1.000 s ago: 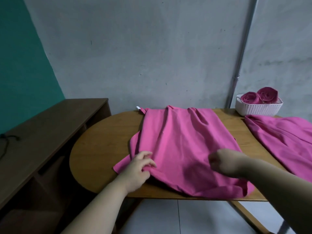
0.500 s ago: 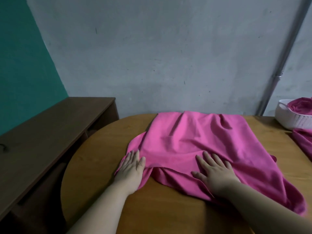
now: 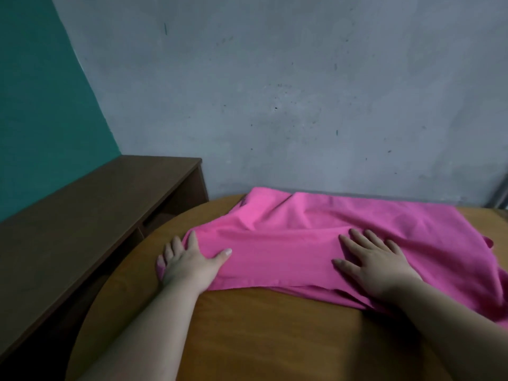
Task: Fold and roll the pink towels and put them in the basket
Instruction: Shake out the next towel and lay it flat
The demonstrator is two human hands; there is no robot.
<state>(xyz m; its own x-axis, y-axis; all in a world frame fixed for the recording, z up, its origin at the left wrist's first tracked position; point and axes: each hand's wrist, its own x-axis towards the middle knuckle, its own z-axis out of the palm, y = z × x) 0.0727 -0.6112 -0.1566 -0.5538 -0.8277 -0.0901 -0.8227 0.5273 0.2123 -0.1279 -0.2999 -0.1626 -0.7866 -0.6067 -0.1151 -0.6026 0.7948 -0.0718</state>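
Nearest the viewer, both forearms reached forward over the bare wood of the round table (image 3: 261, 339), which filled the space between and below the wrists. The two hands lay well apart, each flat with straight, spread fingers and gripping nothing.

The left hand (image 3: 189, 264) rested palm down at the left edge of the pink towel (image 3: 302, 237). Its thumb pointed right and pressed on the cloth, while its outer fingers lay along the towel's edge, where it was hard to tell cloth from table under them.

The right hand (image 3: 376, 266) pressed palm down on the towel close to its near hem, fingers fanned out toward the far side.

The towel lay spread on the table under and between both hands and ran on beyond the fingertips to the far table edge. Soft creases crossed it ahead of the left hand. To the right of the right hand the cloth bunched and ran out of view.

Left of the left hand, past the table's curved edge, stood a dark wooden bench (image 3: 96, 204). Beyond the fingertips rose a grey wall (image 3: 275, 105), and far left of the left hand a teal wall (image 3: 41, 105) met it at the corner.
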